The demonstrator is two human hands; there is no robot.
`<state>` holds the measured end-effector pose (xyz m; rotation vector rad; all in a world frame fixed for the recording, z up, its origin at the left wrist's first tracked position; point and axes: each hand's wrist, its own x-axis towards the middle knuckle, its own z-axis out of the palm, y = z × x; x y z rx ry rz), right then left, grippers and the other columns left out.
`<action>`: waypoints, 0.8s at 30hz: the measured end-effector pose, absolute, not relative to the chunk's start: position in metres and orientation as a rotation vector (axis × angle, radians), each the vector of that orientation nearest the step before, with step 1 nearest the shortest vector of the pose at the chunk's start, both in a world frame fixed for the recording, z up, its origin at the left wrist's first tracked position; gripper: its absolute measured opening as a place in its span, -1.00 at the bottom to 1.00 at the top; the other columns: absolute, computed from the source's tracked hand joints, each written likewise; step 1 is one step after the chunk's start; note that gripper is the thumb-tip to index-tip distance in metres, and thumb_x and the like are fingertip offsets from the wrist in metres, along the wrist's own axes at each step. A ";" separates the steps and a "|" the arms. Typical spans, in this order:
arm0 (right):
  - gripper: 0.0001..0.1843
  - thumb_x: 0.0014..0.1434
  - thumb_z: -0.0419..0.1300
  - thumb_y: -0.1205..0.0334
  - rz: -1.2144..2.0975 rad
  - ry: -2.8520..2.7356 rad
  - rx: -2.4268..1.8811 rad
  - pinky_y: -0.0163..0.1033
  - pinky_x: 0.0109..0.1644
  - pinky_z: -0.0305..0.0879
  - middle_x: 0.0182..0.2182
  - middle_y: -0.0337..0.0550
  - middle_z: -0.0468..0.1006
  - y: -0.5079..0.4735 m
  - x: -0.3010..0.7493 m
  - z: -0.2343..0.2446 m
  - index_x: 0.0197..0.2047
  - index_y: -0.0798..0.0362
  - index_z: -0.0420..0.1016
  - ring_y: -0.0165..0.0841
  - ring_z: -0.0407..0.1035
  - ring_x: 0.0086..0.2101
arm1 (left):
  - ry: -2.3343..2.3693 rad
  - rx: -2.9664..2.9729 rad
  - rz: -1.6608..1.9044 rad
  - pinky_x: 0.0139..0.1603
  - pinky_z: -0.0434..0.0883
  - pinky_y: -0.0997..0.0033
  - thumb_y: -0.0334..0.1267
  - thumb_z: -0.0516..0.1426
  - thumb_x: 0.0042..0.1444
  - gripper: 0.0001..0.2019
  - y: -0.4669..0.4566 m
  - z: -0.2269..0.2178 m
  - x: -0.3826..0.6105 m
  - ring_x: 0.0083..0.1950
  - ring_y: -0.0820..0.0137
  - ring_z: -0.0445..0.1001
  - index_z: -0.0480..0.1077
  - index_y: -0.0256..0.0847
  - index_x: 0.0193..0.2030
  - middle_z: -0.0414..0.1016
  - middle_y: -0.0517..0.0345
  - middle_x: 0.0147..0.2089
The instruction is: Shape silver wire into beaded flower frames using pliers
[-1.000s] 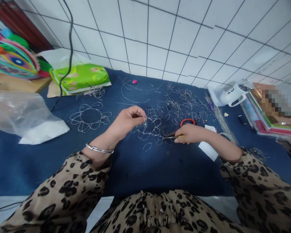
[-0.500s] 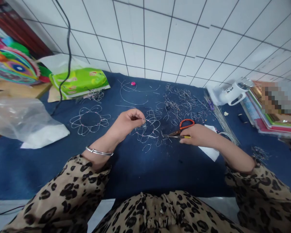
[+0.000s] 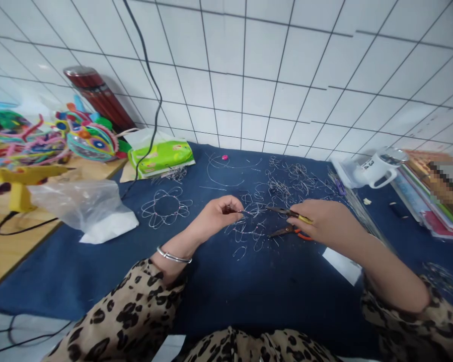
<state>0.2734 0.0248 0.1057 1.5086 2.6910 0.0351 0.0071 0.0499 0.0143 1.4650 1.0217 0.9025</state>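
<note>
My left hand (image 3: 219,217) is closed in a pinch on a thin silver wire piece (image 3: 249,226) that belongs to a looped wire shape lying on the blue cloth (image 3: 98,281). My right hand (image 3: 324,221) is closed round yellow-handled pliers (image 3: 287,212), whose tips point left toward the pinched wire. Orange-handled scissors (image 3: 290,232) lie on the cloth just under that hand. A finished flower of wire loops (image 3: 166,207) lies to the left. Both arms wear leopard-print sleeves, and a silver bangle (image 3: 172,256) is on the left wrist.
Several loose wire loops (image 3: 287,181) are scattered at the back of the cloth. A white mug (image 3: 379,170) and stacked books (image 3: 434,196) stand at right. A green tissue pack (image 3: 160,157), a plastic bag (image 3: 83,206), a yellow glue gun (image 3: 20,183) and colourful craftwork (image 3: 86,138) are at left.
My right hand has lifted the yellow-handled pliers off the cloth and brought them toward the wire in my left hand, leaving the orange scissors lying. The view has swung to the left.
</note>
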 end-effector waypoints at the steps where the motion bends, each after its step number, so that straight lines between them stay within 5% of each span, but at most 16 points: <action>1: -0.71 0.25 -0.04 0.05 0.114 2.702 1.491 -0.29 -0.39 0.03 -0.39 -0.19 0.49 0.026 0.270 0.107 -0.22 -0.02 0.43 -0.34 0.35 -0.33 | 1.026 1.475 0.893 -0.36 0.29 0.50 -0.36 0.18 -0.02 -0.89 0.050 0.015 0.007 -0.42 0.54 0.31 0.36 -0.25 -0.31 0.36 0.22 -0.40; 8: -0.77 0.27 -0.04 0.16 0.517 2.762 1.234 -0.25 -0.41 -0.09 -0.46 -0.14 0.41 0.039 0.252 0.126 -0.32 0.06 0.37 -0.35 0.24 -0.41 | 1.069 1.583 0.883 -0.36 0.31 0.49 -0.34 0.18 0.00 -0.91 0.046 0.017 0.009 -0.38 0.51 0.34 0.40 -0.26 -0.31 0.40 0.17 -0.37; 18: -0.81 0.25 -0.02 0.26 0.518 2.783 0.984 -0.23 -0.41 -0.13 -0.46 -0.15 0.40 0.052 0.245 0.126 -0.35 0.06 0.35 -0.34 0.20 -0.43 | 1.042 1.605 0.877 -0.40 0.30 0.50 -0.35 0.16 0.01 -0.92 0.042 0.019 0.010 -0.42 0.52 0.32 0.39 -0.26 -0.31 0.37 0.19 -0.41; 24: -0.77 0.19 -0.07 0.49 0.711 2.742 0.948 -0.20 -0.39 -0.14 -0.46 -0.09 0.39 0.052 0.246 0.129 -0.30 0.12 0.38 -0.34 0.17 -0.41 | 1.050 1.617 0.868 -0.41 0.30 0.50 -0.34 0.16 0.01 -0.92 0.042 0.018 0.011 -0.43 0.52 0.32 0.40 -0.25 -0.32 0.38 0.20 -0.43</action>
